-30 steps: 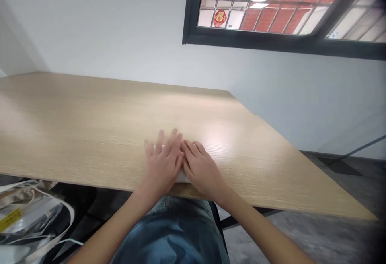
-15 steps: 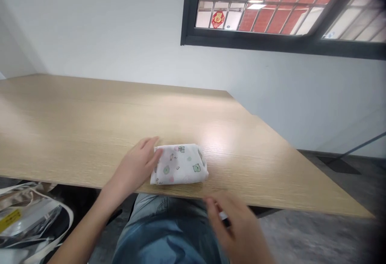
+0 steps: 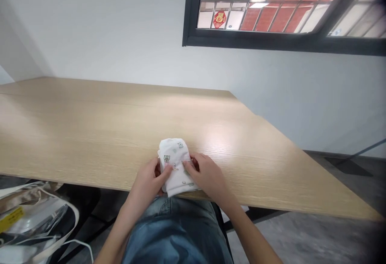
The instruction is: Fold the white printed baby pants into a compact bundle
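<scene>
A folded white cloth (image 3: 174, 151) printed with small cartoon animals lies at the front edge of the wooden table (image 3: 120, 135), its rounded end pointing away from me. On its left side, my left hand (image 3: 149, 181) grips the edge, thumb on top and fingers tucked partly underneath. My right hand (image 3: 210, 176) holds the opposite side the same way, its thumb pressed on the printed face. The fingertips under the cloth are hidden.
At the lower left, a bag (image 3: 33, 219) with clear plastic and white straps stands beside the table. A barred window (image 3: 265, 10) is set in the white wall (image 3: 120, 26) behind. The table's right edge slants toward me.
The cloth has turned from lying sideways to pointing away from me. My right hand has come up from near my lap onto its right side, and my left hand now grips its left.
</scene>
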### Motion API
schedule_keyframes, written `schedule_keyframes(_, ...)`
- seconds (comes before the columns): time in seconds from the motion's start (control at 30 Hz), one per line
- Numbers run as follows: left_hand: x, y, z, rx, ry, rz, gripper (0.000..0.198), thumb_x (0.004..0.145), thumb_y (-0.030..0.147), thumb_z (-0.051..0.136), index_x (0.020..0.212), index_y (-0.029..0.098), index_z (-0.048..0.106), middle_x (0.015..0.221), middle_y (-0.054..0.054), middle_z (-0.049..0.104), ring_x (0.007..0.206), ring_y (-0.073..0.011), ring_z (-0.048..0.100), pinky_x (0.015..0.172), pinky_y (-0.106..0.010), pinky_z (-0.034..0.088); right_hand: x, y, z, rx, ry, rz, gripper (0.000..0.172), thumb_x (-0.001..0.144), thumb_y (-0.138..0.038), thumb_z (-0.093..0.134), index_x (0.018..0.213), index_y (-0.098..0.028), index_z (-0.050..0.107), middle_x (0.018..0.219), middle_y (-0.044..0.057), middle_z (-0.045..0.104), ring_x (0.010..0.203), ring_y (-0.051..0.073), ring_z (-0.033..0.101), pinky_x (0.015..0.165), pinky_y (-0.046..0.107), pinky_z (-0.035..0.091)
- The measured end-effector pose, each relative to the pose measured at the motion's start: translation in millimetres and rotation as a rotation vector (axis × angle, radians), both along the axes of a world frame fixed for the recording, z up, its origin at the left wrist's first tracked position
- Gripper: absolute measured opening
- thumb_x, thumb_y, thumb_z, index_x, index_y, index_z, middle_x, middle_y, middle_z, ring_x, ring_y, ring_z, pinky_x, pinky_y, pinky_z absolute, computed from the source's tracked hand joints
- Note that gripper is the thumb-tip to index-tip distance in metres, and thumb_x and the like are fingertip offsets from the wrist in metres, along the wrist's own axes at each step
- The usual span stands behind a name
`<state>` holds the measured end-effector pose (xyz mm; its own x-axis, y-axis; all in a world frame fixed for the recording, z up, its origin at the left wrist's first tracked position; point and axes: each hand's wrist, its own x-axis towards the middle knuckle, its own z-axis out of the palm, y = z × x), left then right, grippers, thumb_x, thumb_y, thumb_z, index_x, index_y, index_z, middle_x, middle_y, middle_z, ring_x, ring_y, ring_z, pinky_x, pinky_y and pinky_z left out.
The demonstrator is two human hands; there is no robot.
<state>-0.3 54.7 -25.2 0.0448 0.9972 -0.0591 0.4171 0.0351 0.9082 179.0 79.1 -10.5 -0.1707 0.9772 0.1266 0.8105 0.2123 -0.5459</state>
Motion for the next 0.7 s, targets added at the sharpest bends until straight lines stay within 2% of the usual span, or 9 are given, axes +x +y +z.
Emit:
schedule_keyframes(0.17,-1,6,-3.7,-0.035,-0.092,-0.043,0.035,0.077,0.051,0.052,0.078,0.016,0.049,0.057,0.004,0.047,0.040,-0.0117,0.049,0.036,-0.022,0.037,-6,-2,-2.0,0.008,-0.093,-0.004,0.020,0.091,-0.030,0.049,0.101,-0.017,0.060,0.094,0.007,0.062,0.090,0.021,0.053,0.068,0.027,0.035)
schedule_keyframes(0.43,5,8,-0.9,-0.030,-0.075,-0.102,0.032,0.079,0.048,0.050,0.078,0.016,0.048,0.057,0.004,0.047,0.039,-0.0099,0.045,0.036,-0.020,0.033,5,-4,-3.0,0.034,-0.108,-0.005,0.020,0.091,-0.030,0.047,0.096,-0.016,0.059,0.092,0.007,0.062,0.087,0.021,0.055,0.066,0.026,0.036)
schedule_keyframes(0.57,27,8,0.7,-0.013,-0.075,-0.183,0.028,0.080,0.044,0.049,0.080,0.016,0.049,0.063,0.002,0.051,0.044,-0.0096,0.045,0.039,-0.020,0.033,30,-15,-9.9,0.044,-0.110,-0.054,0.026,0.089,-0.033,0.041,0.092,-0.015,0.059,0.090,0.009,0.063,0.087,0.023,0.056,0.069,0.030,0.039)
schedule_keyframes(0.7,67,6,2.5,0.028,-0.048,-0.331,0.024,0.080,0.039,0.049,0.079,0.016,0.050,0.066,0.001,0.054,0.050,-0.0107,0.046,0.043,-0.020,0.033,77,-38,-11.1,0.001,-0.061,-0.118,0.040,0.085,-0.046,0.035,0.092,-0.017,0.060,0.091,0.010,0.064,0.087,0.027,0.058,0.071,0.034,0.043)
